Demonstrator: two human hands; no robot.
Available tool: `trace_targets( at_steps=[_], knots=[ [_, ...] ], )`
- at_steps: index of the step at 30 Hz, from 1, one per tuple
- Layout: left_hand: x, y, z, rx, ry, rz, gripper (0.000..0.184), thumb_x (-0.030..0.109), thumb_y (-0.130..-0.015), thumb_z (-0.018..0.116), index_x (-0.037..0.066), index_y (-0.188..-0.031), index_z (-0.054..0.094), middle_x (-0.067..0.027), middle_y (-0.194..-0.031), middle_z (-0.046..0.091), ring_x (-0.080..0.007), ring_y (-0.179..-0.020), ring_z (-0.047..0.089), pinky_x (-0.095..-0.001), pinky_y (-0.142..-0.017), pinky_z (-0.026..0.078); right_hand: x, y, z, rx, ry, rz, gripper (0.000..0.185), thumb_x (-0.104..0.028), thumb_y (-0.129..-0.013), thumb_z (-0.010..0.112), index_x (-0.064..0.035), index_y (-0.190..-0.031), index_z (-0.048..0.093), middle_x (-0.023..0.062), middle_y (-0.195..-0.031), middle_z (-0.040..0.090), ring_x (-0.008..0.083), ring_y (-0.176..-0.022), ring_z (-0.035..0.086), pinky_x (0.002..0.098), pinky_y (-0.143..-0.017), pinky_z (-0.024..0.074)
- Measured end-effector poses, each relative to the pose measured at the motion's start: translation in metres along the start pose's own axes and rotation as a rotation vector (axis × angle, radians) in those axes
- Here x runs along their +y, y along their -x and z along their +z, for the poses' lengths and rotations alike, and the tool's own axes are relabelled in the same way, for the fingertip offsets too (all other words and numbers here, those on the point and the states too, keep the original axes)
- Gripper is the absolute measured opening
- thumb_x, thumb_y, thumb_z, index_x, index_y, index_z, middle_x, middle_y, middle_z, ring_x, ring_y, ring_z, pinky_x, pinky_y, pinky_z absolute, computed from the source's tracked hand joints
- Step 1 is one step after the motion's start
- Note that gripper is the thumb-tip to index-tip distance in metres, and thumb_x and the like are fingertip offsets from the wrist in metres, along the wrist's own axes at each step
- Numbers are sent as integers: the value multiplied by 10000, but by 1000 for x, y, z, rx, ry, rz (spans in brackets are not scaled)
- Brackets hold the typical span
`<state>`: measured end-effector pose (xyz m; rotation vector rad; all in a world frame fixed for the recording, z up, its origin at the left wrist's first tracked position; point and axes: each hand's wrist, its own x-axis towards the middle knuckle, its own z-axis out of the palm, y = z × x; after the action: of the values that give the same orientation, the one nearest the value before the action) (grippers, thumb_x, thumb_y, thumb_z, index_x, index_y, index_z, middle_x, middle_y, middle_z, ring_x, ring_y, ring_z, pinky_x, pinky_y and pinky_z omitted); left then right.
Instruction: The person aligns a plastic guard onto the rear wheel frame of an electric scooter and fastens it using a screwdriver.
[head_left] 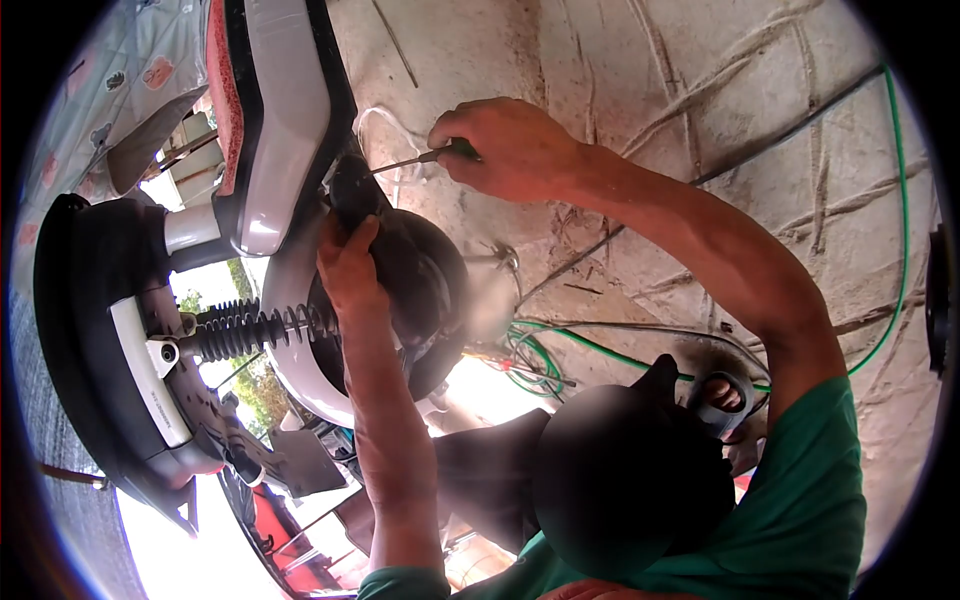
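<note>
My right hand (510, 150) is closed around the dark handle of a screwdriver (405, 163). The thin shaft points left, its tip at or close to a black part (350, 190) on a scooter-like vehicle. My left hand (350, 265) has its fingers bent around the lower edge of that black part; its fingertips are partly hidden. Just beneath lies a rounded dark wheel or hub (430, 275). A pale grey body panel (290, 100) with black edging rises above, and a black coil spring (255, 330) sits to the left of my left forearm.
A black mudguard-like cover (75, 330) is at the far left. A green hose or cable (900, 200) and a dark cable (790, 130) run over the stained concrete floor (700, 60). A thin rod (397, 45) lies near the top. A sandalled foot (722, 397) rests lower right.
</note>
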<state>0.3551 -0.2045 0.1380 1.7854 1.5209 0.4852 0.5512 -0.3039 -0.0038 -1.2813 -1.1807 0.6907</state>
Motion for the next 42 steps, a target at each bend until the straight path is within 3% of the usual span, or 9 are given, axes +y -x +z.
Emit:
trace_targets(
  at_steps=[11, 14, 21, 42],
  knots=[
    [-5, -1, -2, -19, 98, 2, 510, -21, -833, 686, -20, -1331, 576, -89, -1145, 673, -192, -1003, 642, -307, -905, 506, 4, 1, 0, 44, -24, -24, 221, -204, -887, 652, -41, -1032, 682, 168, -951, 695, 375, -867, 656, 467, -792, 523],
    [2, 3, 5, 20, 91, 49, 391, -42, -852, 643, -64, -1241, 618, -90, -1097, 678, -176, -957, 638, -283, -891, 498, 5, 3, -1, 46, -37, -20, 220, -203, -886, 652, -41, -1032, 682, 167, -954, 695, 372, -872, 657, 467, -791, 522],
    [-6, -2, -2, -26, 137, 59, 394, -45, -848, 642, -69, -1241, 616, -93, -1100, 677, -180, -972, 636, -284, -906, 495, 4, 2, 4, 114, -28, -38, 208, -201, -848, 658, -65, -991, 723, 152, -913, 722, 361, -877, 686, 472, -786, 537],
    [-7, -3, -2, -3, 105, 67, 373, 2, -848, 668, -64, -1213, 626, -90, -1076, 679, -166, -951, 622, -275, -892, 480, 0, -10, 11, 34, 12, -36, 213, -200, -866, 645, -47, -1006, 696, 153, -932, 696, 354, -884, 666, 458, -791, 528]
  ],
)
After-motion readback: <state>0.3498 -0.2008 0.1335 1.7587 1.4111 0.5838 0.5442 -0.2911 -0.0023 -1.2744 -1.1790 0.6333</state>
